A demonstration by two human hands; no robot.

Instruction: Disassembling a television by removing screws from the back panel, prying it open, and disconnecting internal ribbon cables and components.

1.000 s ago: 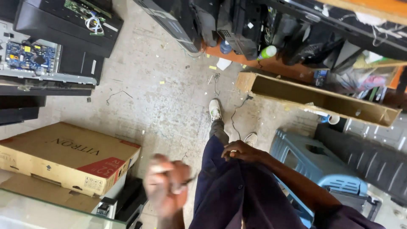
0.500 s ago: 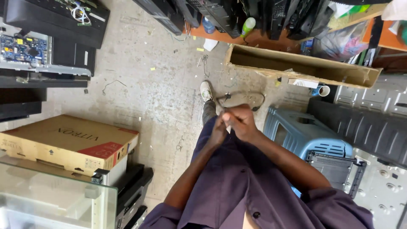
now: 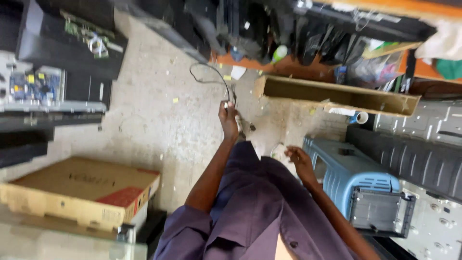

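Note:
My left hand (image 3: 229,117) is stretched forward over the concrete floor and is shut on a thin black cable (image 3: 208,70), which loops up and away from the fist. My right hand (image 3: 297,158) hangs lower, by my purple-clad leg and close to the edge of a blue plastic stool (image 3: 353,171). Its fingers are loosely apart with nothing in them. A white shoe (image 3: 278,152) shows just beside it.
A flat cardboard box (image 3: 82,192) lies at the left on a glass-topped unit (image 3: 62,243). Opened flat-screen sets with bare circuit boards (image 3: 33,86) line the left side. A long wooden trough (image 3: 337,96), a green bottle (image 3: 279,53) and dark casings crowd the far right.
Both hands were together at the cable over my leg. The left hand has since lifted the cable forward and the right hand has let go and dropped towards the stool.

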